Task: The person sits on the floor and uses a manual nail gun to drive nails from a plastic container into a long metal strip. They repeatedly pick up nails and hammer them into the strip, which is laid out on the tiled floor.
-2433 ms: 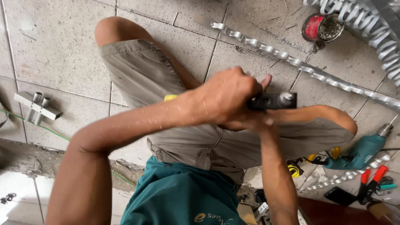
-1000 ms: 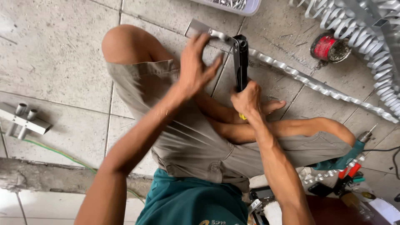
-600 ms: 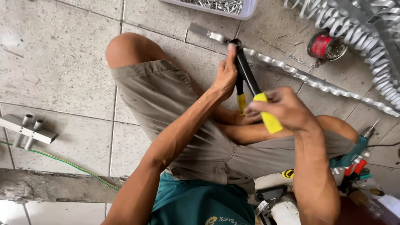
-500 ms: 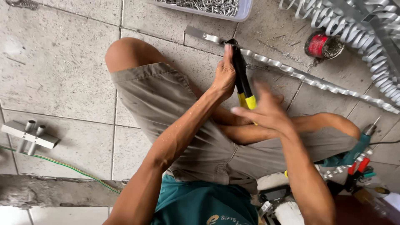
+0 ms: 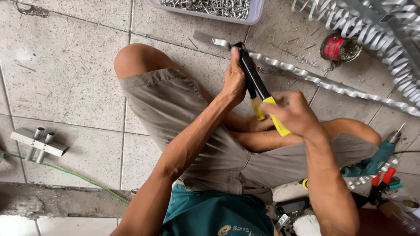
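Observation:
I sit on a tiled floor with my legs folded. My left hand (image 5: 235, 81) grips the black head end of a hand riveter (image 5: 253, 78) that has yellow handle grips. The tool's nose rests on the near end of a long twisted metal strip (image 5: 306, 78) that runs across the floor to the right. My right hand (image 5: 294, 114) is closed around one yellow handle, which is spread away from the other. The nose of the tool is hidden behind my left hand.
A pale tray of metal rivets (image 5: 210, 8) sits at the top edge. A red wire spool (image 5: 337, 48) and a stack of twisted strips (image 5: 372, 22) lie top right. A teal drill (image 5: 372, 161) and pliers are at right; a metal bracket (image 5: 39, 142) is at left.
The riveter has been swung upright and set onto the strip's end. My left hand moved to its head, and my right hand closed on the yellow handle after briefly opening.

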